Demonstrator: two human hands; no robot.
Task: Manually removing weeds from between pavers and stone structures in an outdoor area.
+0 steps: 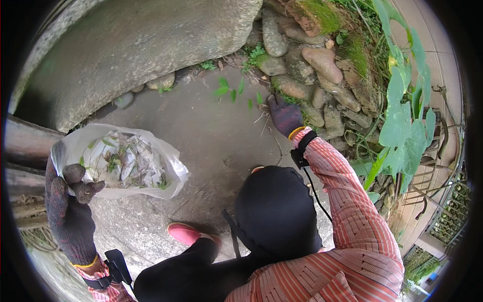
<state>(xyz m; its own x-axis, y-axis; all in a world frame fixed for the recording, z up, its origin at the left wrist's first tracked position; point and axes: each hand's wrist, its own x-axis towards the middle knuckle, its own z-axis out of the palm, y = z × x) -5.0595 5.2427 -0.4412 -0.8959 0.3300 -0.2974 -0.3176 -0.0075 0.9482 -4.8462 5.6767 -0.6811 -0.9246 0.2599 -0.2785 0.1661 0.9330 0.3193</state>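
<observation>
On the left, my left hand (71,211), in a dark knitted glove, grips the rim of a clear plastic bag (166,151). The bag's mouth gapes upward. Pulled weeds (113,160) and crumpled white plastic lie inside it. My right hand (285,116), gloved the same way, is low at the foot of a piled-stone border. Its fingers close on a leafy weed (234,90), whose green leaves spread to the left. Thin pale roots or dry stems show beside the fingertips; the grip itself is partly hidden.
A large stone slab or trough (151,45) fills the upper left. Rounded stones (322,64), some mossy, are stacked at the upper right. Broad-leaved plants (400,124) and a rusty metal rack (430,162) stand on the right. My pink shoe (185,233) rests on the paving.
</observation>
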